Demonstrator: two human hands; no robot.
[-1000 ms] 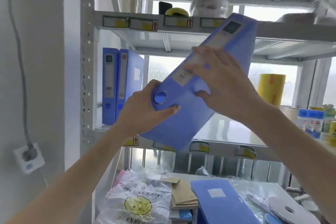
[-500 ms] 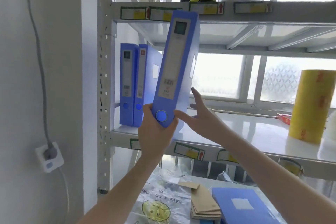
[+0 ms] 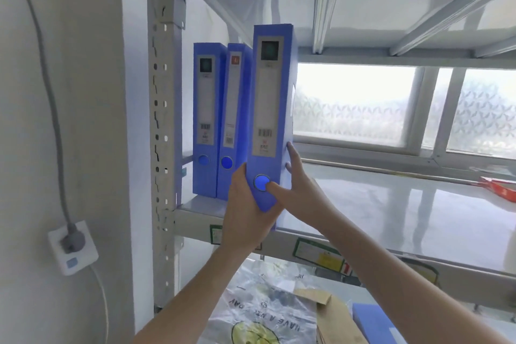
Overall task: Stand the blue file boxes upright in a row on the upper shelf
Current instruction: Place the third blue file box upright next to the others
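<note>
Up at the left end of the upper shelf, 2 blue file boxes already stand upright side by side, spines facing out, the left one close to the grey shelf post; a third file box is upright just to their right, nearer the front edge and taller in view, its lower end overhanging the shelf lip; whether its base rests on the shelf surface cannot be told, as the hands cover it; the left hand wraps around the bottom of its spine from the left and below, fingers clenched under the box; the right hand presses flat against the box's right side, thumb lying across the round spine hole, fingertips reaching up the side panel; both hands are thus grasping this third box; far to the right on the same shelf lies a red packet; below the shelf sit a clear plastic bag with a yellow smiley, some brown envelopes and another blue file box lying flat; on the wall to the left a grey plug sits in a white socket.
</note>
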